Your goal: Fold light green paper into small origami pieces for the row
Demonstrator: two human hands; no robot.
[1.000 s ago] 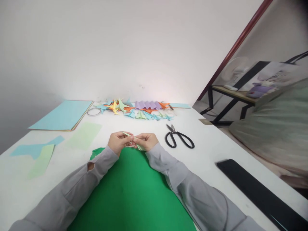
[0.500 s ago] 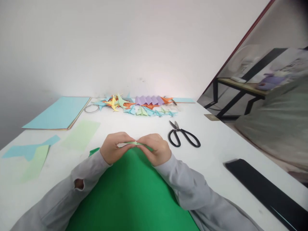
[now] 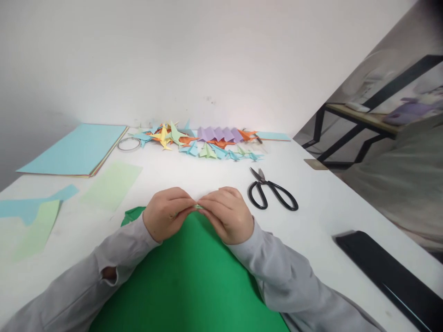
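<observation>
My left hand (image 3: 168,212) and my right hand (image 3: 226,213) meet fingertip to fingertip over the far edge of a green sheet (image 3: 188,281). Both are closed in a pinch on a small folded light-green paper piece (image 3: 198,206), of which only a sliver shows between the fingers. Grey sleeves cover both forearms.
Black scissors (image 3: 272,194) lie right of my hands. A row of folded paper shapes (image 3: 204,140) and a tape ring (image 3: 128,144) sit by the wall. A paper stack (image 3: 74,150), light-green sheets (image 3: 111,184) and blue scraps (image 3: 29,207) lie left. A black strip (image 3: 387,276) lies right.
My hands have closed in over the folded paper and pressed it lower, so it is almost hidden now. The view has shifted slightly, with the hands nearer.
</observation>
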